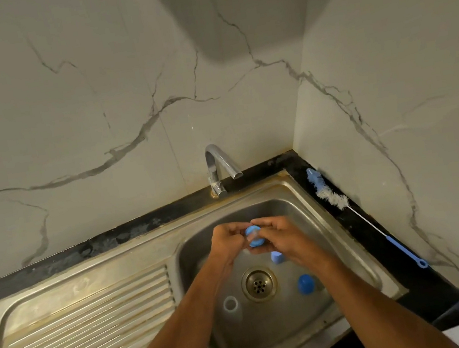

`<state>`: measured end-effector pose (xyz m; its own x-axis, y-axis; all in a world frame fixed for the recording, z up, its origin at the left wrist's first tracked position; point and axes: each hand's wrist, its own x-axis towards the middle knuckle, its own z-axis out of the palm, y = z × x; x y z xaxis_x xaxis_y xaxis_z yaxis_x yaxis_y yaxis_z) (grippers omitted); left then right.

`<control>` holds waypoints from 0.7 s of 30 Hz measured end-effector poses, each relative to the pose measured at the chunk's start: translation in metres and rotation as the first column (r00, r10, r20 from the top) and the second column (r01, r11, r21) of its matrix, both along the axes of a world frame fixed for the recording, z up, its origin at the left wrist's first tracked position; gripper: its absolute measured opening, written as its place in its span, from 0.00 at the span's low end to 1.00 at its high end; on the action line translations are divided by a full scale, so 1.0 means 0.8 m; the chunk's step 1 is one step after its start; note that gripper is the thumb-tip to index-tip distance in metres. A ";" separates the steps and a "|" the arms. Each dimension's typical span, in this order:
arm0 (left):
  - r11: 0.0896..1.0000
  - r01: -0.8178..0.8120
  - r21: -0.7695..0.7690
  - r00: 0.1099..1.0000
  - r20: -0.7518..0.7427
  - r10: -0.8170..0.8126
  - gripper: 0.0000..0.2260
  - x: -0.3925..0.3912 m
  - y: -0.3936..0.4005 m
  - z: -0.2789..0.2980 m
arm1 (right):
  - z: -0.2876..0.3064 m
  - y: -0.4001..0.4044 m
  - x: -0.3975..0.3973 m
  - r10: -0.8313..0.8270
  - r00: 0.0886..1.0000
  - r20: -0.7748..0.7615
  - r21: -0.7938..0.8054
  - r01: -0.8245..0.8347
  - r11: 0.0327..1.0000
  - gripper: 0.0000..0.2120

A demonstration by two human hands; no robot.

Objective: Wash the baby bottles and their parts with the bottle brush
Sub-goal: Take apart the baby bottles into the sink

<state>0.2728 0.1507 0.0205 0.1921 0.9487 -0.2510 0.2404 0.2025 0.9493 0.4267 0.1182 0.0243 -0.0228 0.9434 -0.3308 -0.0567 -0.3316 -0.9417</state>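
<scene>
Both hands, left (227, 242) and right (280, 236), pinch a blue bottle collar (253, 236); the bottle brush (344, 206) lies far right (right hand nearer), handle pointing near-right.

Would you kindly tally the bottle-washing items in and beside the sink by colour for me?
Blue: 3 – the blue ring-shaped collar held by both hands, the blue part under the right hand, the blue dome cap on the basin floor.
Clear: 1 – the clear plastic bottle in the basin.
Blue and white: 1 – the long-handled bottle brush on the black ledge.
Total: 5
</scene>
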 end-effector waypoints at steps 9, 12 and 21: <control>1.000 -0.005 -0.019 0.998 -0.068 0.003 0.13 0.015 -0.005 0.001 | -0.008 -0.001 -0.004 -0.106 0.962 0.250 0.142 0.071 0.987 0.15; 0.996 -0.070 -0.049 0.993 -0.102 0.065 0.12 0.023 -0.009 -0.004 | -0.013 0.000 -0.006 -0.124 0.945 0.304 0.156 0.079 0.985 0.12; 0.974 -0.209 -0.086 0.962 -0.197 0.189 0.10 0.033 -0.014 0.003 | -0.009 0.000 -0.020 -0.135 0.870 0.475 0.209 0.038 0.977 0.06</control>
<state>0.2990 0.1398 0.0227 -0.0572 0.9293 -0.3648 0.3554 0.3604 0.8624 0.4109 0.1184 0.0169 0.1790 0.9791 -0.0968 0.4016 -0.1625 -0.9013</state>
